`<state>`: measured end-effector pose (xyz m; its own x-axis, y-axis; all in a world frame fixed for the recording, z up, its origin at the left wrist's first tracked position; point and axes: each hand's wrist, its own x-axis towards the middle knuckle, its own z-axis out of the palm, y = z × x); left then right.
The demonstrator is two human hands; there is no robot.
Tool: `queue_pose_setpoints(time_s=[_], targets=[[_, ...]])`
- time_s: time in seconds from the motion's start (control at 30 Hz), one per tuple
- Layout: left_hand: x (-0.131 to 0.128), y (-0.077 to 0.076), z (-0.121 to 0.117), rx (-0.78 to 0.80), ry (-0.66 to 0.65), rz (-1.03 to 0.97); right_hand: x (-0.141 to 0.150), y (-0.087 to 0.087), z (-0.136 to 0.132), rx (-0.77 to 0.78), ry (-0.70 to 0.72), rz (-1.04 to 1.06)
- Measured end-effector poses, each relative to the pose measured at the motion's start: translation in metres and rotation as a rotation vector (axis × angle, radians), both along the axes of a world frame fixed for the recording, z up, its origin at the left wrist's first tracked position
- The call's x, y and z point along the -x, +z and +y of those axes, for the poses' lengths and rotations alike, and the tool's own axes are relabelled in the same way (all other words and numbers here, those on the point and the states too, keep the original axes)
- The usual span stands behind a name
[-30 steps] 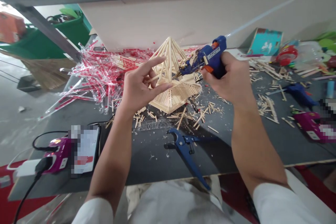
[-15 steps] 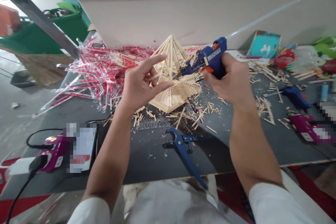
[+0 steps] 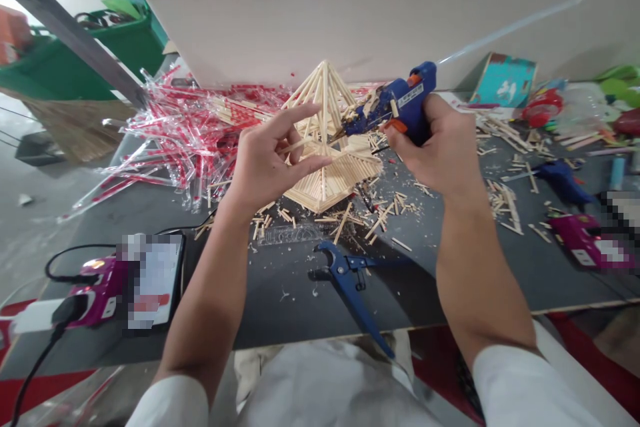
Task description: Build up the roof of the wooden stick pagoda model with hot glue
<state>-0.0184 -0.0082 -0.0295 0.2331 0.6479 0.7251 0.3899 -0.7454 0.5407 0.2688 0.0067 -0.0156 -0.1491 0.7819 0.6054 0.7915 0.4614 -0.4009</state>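
Note:
In the middle stands a model built from thin wooden sticks (image 3: 325, 90), with a pointed frame on top of a wide slatted base (image 3: 323, 193). My left hand (image 3: 273, 157) reaches around its left side, thumb and forefinger curled about the frame's lower part; a short stick lies across the fingers. Part of the model is hidden behind these fingers. A blue glue gun (image 3: 407, 103) is gripped in my right hand (image 3: 440, 150), thumb near the orange trigger. Its nozzle points down-left at the model's front post; whether it touches cannot be told. A clear glue stick juts from the back.
Blue cutters (image 3: 350, 293) and a clear ruler (image 3: 290, 234) lie in front, among stick offcuts. Red-and-clear wrappers (image 3: 190, 140) heap at left. A phone (image 3: 157, 280) rests beside a purple power adapter (image 3: 100, 287). Another blue glue gun (image 3: 565, 180) lies at right.
The view has shifted slightly. My right hand and the glue gun have moved a little up and to the right. My left hand keeps its place at the model.

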Motion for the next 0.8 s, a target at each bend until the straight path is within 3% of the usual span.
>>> queue_pose_setpoints(time_s=[0.27, 0.47, 0.8], targets=[[-0.0038, -0.0013, -0.0007, 0.047, 0.019, 0.002, 0.0025, 0.0042, -0.003, 0.002, -0.046, 0.005], [-0.0054, -0.0028, 0.0006, 0.018, -0.038, -0.025, -0.0004, 0.0008, -0.0002, 0.002, -0.047, 0.029], [-0.0088, 0.0, -0.0072, 0.103, 0.006, 0.015, -0.0024, 0.001, -0.0008, 0.009, -0.044, 0.048]])
